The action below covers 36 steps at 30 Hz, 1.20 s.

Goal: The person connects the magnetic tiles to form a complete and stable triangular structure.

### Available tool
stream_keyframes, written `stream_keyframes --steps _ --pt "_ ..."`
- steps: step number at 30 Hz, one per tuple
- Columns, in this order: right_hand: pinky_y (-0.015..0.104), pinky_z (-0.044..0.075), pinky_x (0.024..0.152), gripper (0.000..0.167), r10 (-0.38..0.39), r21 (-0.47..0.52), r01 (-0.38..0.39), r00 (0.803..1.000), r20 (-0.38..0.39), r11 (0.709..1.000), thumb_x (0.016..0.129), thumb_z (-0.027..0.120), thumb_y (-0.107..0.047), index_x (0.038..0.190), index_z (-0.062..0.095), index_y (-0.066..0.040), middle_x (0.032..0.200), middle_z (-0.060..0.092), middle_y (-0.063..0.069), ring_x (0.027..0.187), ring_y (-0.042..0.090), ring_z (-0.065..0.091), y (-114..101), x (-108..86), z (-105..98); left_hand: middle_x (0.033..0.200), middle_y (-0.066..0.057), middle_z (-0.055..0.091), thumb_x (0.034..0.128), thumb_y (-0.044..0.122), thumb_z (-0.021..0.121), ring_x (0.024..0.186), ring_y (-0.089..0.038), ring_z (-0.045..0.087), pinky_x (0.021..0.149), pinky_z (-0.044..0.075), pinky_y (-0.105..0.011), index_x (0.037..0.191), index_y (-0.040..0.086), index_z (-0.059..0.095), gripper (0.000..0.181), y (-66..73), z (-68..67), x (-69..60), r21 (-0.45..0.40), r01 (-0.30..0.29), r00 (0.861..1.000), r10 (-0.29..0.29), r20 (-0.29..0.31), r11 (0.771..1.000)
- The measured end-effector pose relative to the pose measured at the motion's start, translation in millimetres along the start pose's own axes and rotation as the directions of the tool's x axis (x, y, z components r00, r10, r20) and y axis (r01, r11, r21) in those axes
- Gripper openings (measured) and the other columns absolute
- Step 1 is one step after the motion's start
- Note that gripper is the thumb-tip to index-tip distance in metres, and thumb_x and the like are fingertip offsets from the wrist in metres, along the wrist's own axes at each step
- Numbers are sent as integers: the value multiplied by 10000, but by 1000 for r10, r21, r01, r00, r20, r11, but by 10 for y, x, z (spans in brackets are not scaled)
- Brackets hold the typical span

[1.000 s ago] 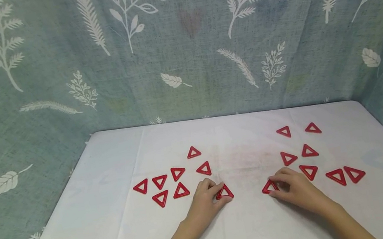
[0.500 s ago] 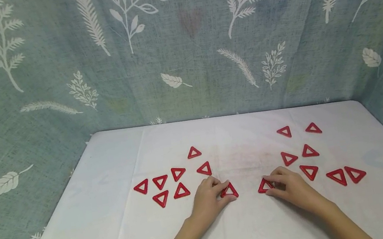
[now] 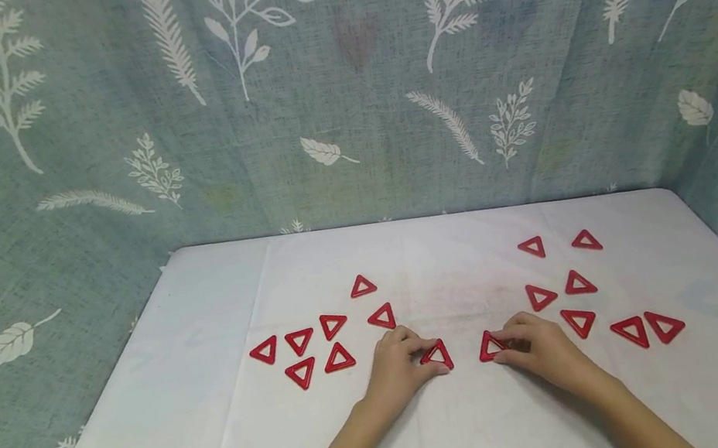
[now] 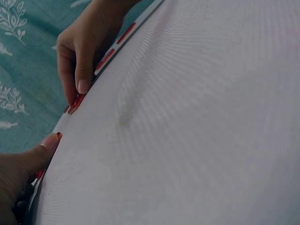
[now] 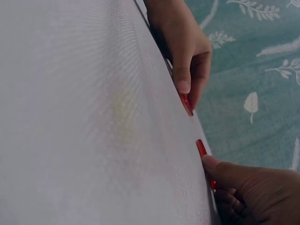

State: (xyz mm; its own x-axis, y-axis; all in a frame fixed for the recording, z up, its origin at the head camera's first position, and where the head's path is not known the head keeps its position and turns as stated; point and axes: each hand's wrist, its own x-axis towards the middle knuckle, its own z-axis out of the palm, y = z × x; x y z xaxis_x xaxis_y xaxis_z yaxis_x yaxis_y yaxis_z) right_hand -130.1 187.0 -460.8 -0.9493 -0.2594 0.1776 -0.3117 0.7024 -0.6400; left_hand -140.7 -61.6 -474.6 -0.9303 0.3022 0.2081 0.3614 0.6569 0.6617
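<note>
Two red hollow triangles lie near the middle of the white table, a small gap between them. My left hand (image 3: 399, 371) pinches the left triangle (image 3: 446, 356) between thumb and fingers, from its left side. On the other side, my right hand (image 3: 544, 348) pinches the right triangle (image 3: 486, 347) by its right side. Both pieces sit at the tabletop. In the right wrist view the right triangle (image 5: 201, 147) shows edge-on above the thumb, and the left one (image 5: 186, 104) pokes out below the left hand's fingertips. The hands' own fingers cover part of each triangle.
Several loose red triangles, such as this one (image 3: 339, 357), are spread left of the hands. Several more, including this triangle (image 3: 580, 323), lie on the right. A leaf-patterned green curtain (image 3: 346, 140) hangs behind the white-covered table (image 3: 215, 294).
Both hands have moved inward: the left one slid its triangle to the right, the right one slid its triangle to the left. The gap between the two pieces has narrowed. Other triangles stayed put.
</note>
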Motion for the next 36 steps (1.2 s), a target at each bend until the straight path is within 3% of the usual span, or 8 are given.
stream_keyframes --steps 5,16,22,36 --pt "193 459 639 307 2 16 -2 1000 -4 1000 710 819 -148 1004 748 -92 841 585 -84 717 43 488 -7 18 47 862 95 571 684 302 840 819 -61 490 735 397 -249 1036 177 748 384 2 21 30 -37 17 1000 -17 8 999" --pt "191 471 647 311 -31 62 37 994 -101 997 697 832 -151 999 758 -139 837 586 -120 728 31 486 47 0 186 902 87 556 744 380 784 841 -79 464 758 354 -281 1100 271 723 378 18 50 35 100 -20 1000 19 13 995" --pt "198 467 663 312 -25 52 29 996 -85 998 710 824 -177 1014 756 -159 857 585 -120 762 45 475 20 30 190 921 98 556 749 402 777 866 -74 471 754 355 -272 1114 294 713 386 17 49 46 100 12 1000 -13 12 995" --pt "224 429 654 289 -42 9 43 994 -99 999 709 825 -194 991 763 -188 873 577 -118 780 54 460 21 55 219 942 101 563 760 404 767 869 -71 459 753 327 -274 1124 306 706 382 47 70 56 116 3 1000 -5 23 993"
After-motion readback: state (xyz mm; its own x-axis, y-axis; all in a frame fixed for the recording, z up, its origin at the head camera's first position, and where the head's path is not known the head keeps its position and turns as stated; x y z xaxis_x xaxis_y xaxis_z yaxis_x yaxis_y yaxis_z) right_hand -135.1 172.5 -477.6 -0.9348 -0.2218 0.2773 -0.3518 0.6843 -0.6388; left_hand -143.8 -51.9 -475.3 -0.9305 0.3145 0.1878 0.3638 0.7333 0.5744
